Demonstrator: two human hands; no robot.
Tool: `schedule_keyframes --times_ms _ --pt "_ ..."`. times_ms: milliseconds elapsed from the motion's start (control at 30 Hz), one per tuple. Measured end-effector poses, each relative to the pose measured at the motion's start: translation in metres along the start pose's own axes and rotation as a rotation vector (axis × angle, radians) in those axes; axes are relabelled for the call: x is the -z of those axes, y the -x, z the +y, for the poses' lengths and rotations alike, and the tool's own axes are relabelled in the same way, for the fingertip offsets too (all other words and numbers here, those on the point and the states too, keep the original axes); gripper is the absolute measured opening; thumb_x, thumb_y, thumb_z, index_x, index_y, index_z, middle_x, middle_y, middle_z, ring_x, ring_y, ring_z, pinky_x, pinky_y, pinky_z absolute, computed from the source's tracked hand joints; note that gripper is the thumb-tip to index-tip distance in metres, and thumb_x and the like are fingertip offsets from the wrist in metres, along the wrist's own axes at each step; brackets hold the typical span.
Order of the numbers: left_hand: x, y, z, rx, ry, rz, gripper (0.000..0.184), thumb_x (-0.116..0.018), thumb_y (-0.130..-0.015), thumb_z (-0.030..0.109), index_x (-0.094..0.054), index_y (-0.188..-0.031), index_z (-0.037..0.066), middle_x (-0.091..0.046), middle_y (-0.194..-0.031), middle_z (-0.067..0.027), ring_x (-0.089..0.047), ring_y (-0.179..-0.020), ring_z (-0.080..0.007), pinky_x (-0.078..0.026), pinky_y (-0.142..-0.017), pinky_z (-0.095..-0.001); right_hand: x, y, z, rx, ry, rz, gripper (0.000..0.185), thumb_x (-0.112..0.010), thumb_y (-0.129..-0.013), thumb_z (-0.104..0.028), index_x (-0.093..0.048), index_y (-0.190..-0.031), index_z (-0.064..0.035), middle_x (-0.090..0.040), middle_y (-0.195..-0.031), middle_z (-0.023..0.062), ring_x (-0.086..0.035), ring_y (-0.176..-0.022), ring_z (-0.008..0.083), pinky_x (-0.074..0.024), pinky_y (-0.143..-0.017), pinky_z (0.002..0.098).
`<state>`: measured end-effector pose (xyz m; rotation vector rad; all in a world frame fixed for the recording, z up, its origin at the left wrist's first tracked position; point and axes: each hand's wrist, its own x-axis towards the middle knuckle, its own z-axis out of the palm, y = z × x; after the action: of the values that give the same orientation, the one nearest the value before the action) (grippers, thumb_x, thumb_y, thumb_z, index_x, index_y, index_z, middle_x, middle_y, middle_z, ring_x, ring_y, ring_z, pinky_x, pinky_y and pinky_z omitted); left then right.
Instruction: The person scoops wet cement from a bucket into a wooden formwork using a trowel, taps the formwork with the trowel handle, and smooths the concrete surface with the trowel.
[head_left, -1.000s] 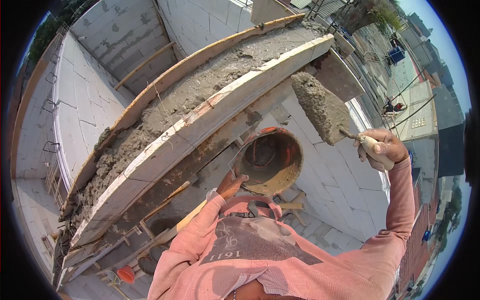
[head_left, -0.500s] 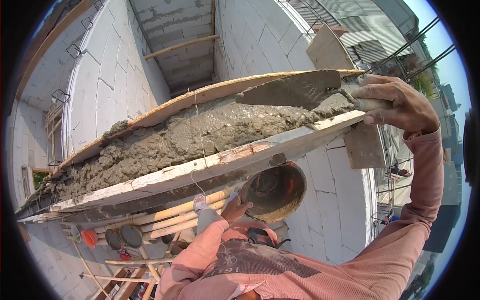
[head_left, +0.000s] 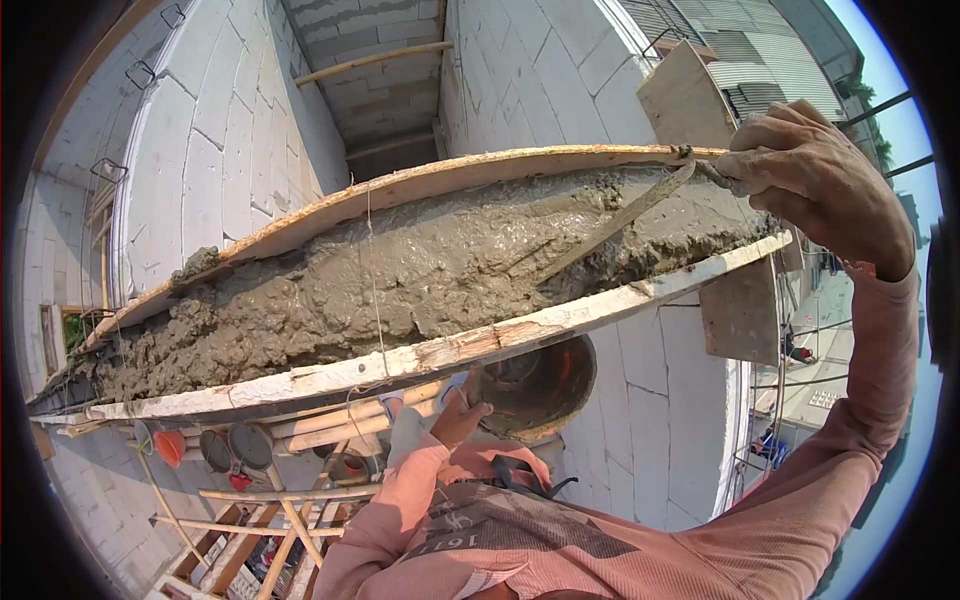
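Plainly, the right hand [head_left: 810,175] curls round the trowel [head_left: 622,220]; the left hand [head_left: 461,416] grips the bucket [head_left: 555,388]

Bright daylight puts wet glints on the mortar [head_left: 430,250] and whitens the block wall [head_left: 200,180], while the bucket [head_left: 550,388] is shadowed inside. The fisheye view bows the upper board [head_left: 480,162] and ends in black corners with bluish fringing.

Left of centre, room lies over the wet mortar [head_left: 285,295]; a thin string [head_left: 372,250] crosses it between two raised boards [head_left: 560,326].
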<state>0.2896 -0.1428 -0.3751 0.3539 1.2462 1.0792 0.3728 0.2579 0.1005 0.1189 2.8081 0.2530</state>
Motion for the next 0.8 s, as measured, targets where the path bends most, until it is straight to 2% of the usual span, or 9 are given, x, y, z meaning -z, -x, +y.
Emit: schedule_keyframes --times_ms 100,200,300,400,533,600,700,800 --pt "0.003 -0.005 -0.006 0.025 -0.006 -0.030 0.075 -0.063 -0.095 0.014 -0.026 -0.159 0.001 -0.058 -0.134 -0.0072 -0.056 -0.112 -0.0146 -0.049 -0.094 -0.0298 0.024 0.017 0.004 -0.039 0.070 -0.041 0.035 -0.071 -0.083 -0.016 -0.072 -0.116 -0.0054 -0.066 -0.106 0.0116 -0.062 -0.101 0.0279 -0.0458 -0.094 0.0433" --pt "-0.004 -0.002 0.010 -0.037 0.121 -0.053 0.083 -0.065 -0.095 0.014 -0.018 -0.163 0.006 -0.051 -0.111 -0.0065 -0.052 -0.103 -0.0203 -0.045 -0.091 -0.0350 0.029 0.016 -0.009 -0.081 -0.022 0.010 0.036 -0.070 -0.084 -0.018 -0.071 -0.118 -0.0058 -0.065 -0.102 0.0102 -0.060 -0.099 0.0279 -0.0445 -0.092 0.0430" --pt "0.012 -0.018 -0.033 -0.097 -0.148 -0.047 0.084 -0.065 -0.095 0.016 -0.017 -0.164 0.007 -0.050 -0.118 -0.0080 -0.051 -0.108 -0.0213 -0.044 -0.095 -0.0364 0.017 -0.005 -0.022 -0.022 -0.061 0.089 0.036 -0.071 -0.085 -0.018 -0.071 -0.120 -0.0068 -0.065 -0.103 0.0102 -0.060 -0.100 0.0293 -0.0437 -0.096 0.0440" --pt "0.000 0.000 0.015 0.051 -0.112 -0.034 0.084 -0.065 -0.095 0.017 -0.017 -0.164 0.007 -0.050 -0.115 -0.0076 -0.052 -0.107 -0.0215 -0.044 -0.095 -0.0372 0.010 -0.036 -0.039 0.110 -0.017 0.101 0.037 -0.073 -0.085 -0.017 -0.071 -0.121 -0.0074 -0.066 -0.108 0.0106 -0.059 -0.101 0.0300 -0.0433 -0.099 0.0445" --pt "0.003 -0.004 -0.007 0.009 -0.010 -0.070 0.084 -0.063 -0.095 0.014 -0.016 -0.164 0.006 -0.051 -0.130 -0.0103 -0.051 -0.114 -0.0223 -0.043 -0.101 -0.0370 0.013 -0.032 -0.040 0.212 0.154 0.205 0.037 -0.074 -0.083 -0.014 -0.070 -0.119 -0.0063 -0.064 -0.110 0.0098 -0.058 -0.105 0.0287 -0.0424 -0.099 0.0465" --pt "0.005 -0.006 -0.016 -0.042 0.025 -0.095 0.084 -0.062 -0.095 0.012 -0.015 -0.164 0.006 -0.051 -0.138 -0.0115 -0.051 -0.119 -0.0219 -0.042 -0.104 -0.0358 0.019 -0.014 -0.030 0.162 0.224 0.199 0.033 -0.069 -0.085 -0.014 -0.070 -0.117 -0.0056 -0.064 -0.108 0.0091 -0.058 -0.104 0.0285 -0.0417 -0.099 0.0467" --pt "0.000 -0.002 -0.014 -0.067 0.143 -0.020 0.076 -0.061 -0.092 0.009 -0.026 -0.159 0.002 -0.059 -0.131 -0.0066 -0.058 -0.108 -0.0142 -0.049 -0.094 -0.0313 0.034 0.008 -0.026 0.071 0.319 0.134 0.029 -0.065 -0.087 -0.014 -0.069 -0.114 -0.0057 -0.063 -0.107 0.0086 -0.057 -0.103 0.0289 -0.0413 -0.098 0.0458" --pt "0.008 -0.006 -0.022 0.001 0.012 -0.003 0.072 -0.061 -0.092 0.008 -0.031 -0.157 0.000 -0.061 -0.128 -0.0071 -0.059 -0.109 -0.0149 -0.049 -0.096 -0.0320 0.040 0.029 -0.024 -0.025 0.395 0.114 0.027 -0.064 -0.088 -0.016 -0.069 -0.113 -0.0082 -0.063 -0.106 0.0084 -0.056 -0.102 0.0293 -0.0411 -0.098 0.0440"
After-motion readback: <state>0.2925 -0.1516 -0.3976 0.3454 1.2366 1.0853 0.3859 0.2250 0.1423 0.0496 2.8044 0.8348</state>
